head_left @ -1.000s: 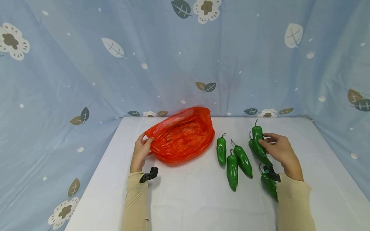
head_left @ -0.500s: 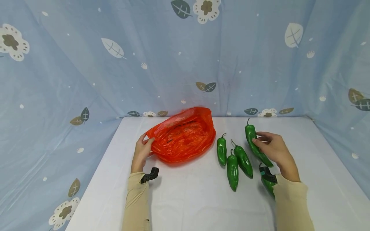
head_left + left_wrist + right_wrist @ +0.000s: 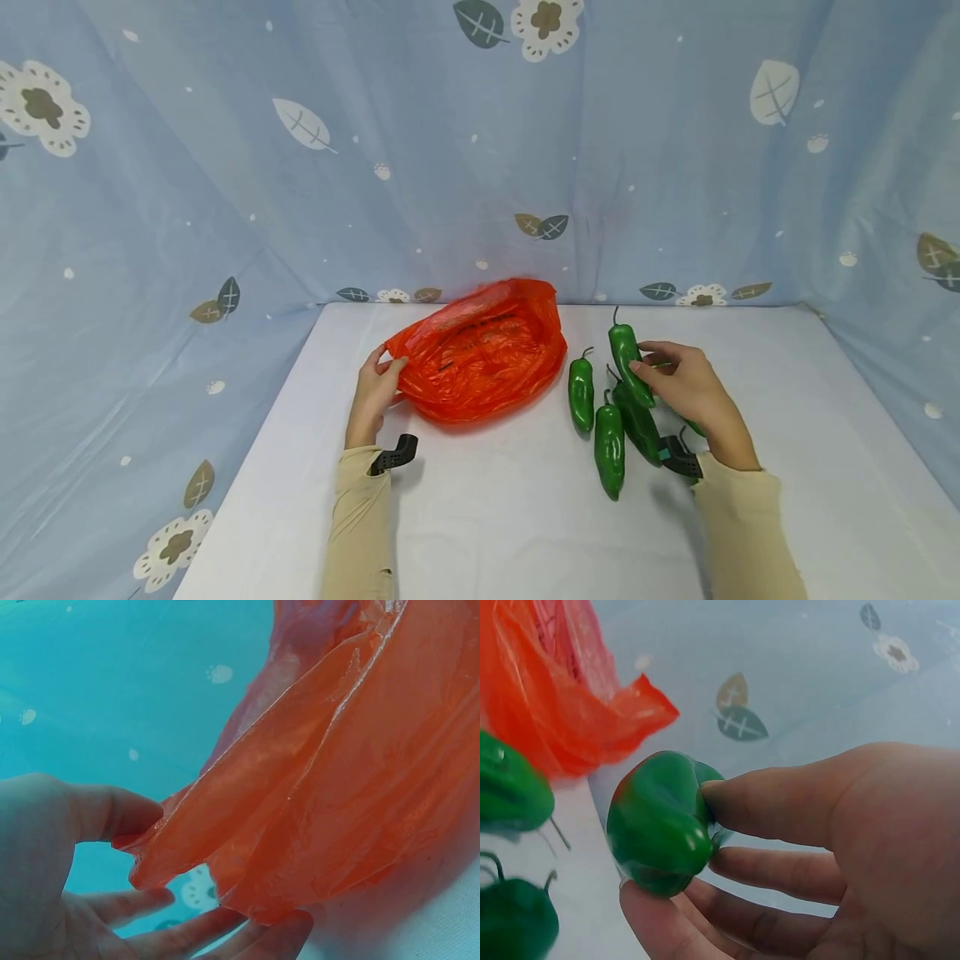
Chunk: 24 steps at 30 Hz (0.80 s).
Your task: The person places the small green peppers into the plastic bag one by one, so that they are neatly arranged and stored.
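Note:
My left hand (image 3: 374, 390) pinches the left edge of a red plastic bag (image 3: 487, 367), whose mouth gapes open with dark print showing inside. In the left wrist view the bag's edge (image 3: 217, 817) runs between thumb and fingers. A long green chili pepper (image 3: 628, 358), stem pointing away, is gripped between the thumb and fingers of my right hand (image 3: 690, 392). Seen blunt end on in the right wrist view, this pepper (image 3: 660, 825) overlaps the backdrop close by the bag. Below it lies another green pepper (image 3: 637, 425), partly covered by the held one in the head view.
Two more peppers, one nearer the bag (image 3: 581, 396) and one in front (image 3: 610, 454), lie on the white table (image 3: 480, 517). Others are mostly hidden under the right hand and wrist. A blue patterned cloth (image 3: 420, 150) rises behind the table.
My right hand has lifted the pepper off the one beneath it and carried it left, toward the bag. The left hand keeps its hold on the bag's edge, nearly still.

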Available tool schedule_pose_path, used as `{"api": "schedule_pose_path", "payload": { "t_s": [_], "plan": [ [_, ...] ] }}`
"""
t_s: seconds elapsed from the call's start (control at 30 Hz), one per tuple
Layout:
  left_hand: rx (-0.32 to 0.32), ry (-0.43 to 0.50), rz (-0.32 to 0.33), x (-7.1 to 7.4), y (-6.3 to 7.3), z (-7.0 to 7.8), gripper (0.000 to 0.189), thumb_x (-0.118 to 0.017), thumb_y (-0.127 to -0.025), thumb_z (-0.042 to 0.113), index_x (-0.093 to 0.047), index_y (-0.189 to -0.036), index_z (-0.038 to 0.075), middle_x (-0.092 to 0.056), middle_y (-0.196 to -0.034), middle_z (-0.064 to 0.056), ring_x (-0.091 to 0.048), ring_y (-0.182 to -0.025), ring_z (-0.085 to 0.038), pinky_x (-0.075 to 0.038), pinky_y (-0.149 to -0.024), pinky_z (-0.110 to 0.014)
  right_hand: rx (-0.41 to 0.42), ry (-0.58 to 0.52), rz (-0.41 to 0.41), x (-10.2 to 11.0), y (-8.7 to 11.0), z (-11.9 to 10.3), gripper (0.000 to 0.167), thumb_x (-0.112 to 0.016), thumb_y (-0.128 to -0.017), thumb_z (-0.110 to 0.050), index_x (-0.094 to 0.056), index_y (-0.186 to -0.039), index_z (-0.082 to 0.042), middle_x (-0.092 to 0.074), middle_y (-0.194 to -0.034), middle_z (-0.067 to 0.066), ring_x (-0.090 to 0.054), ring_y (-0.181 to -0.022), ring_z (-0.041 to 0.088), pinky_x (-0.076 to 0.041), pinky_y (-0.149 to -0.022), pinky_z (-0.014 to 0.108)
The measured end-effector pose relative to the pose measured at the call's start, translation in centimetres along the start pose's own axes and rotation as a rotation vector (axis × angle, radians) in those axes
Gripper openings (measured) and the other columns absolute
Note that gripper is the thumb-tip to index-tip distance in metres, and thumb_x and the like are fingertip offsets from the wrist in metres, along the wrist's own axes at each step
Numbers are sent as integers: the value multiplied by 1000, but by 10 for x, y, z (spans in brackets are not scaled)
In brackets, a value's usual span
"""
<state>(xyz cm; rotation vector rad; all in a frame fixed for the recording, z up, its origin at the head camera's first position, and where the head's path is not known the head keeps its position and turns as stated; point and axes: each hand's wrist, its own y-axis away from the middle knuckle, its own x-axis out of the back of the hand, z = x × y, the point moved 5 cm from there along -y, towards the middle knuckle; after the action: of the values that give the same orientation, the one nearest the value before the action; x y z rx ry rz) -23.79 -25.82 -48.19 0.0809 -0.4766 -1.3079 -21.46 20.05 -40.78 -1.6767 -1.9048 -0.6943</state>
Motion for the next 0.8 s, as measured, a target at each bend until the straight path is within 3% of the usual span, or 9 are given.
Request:
{"api": "schedule_pose_path", "payload": {
  "t_s": [0.33, 0.5, 0.8],
  "plan": [
    [-13, 22, -39, -4, -1, -1, 73, -51, -107, 37, -17, -167, 17, -41, -161, -20, -58, -129, -35, -59, -100, -45, 18, -16, -26, -10, -6, -26, 51, -62, -103, -24, -54, -147, 2, -65, -128, 27, -70, -108, 36, -62, -81, 41],
    [-29, 33, -64, -7, -2, -1, 73, -52, -107, 37, -16, -167, 16, -38, -163, -20, -56, -133, -37, -58, -101, -47, 14, -52, -58, -14, -9, -36, 52, -62, -103, -24, -53, -147, 0, -65, -129, 26, -68, -107, 34, -63, -81, 41],
    [-45, 25, -66, -9, -1, -1, 72, -53, -106, 35, -19, -166, 15, -42, -160, -20, -58, -132, -36, -61, -95, -44, 96, -32, -58, -24, -18, -50, 48, -63, -101, -22, -57, -143, 2, -68, -125, 27, -70, -106, 38, -64, -77, 40]
  ]
}}
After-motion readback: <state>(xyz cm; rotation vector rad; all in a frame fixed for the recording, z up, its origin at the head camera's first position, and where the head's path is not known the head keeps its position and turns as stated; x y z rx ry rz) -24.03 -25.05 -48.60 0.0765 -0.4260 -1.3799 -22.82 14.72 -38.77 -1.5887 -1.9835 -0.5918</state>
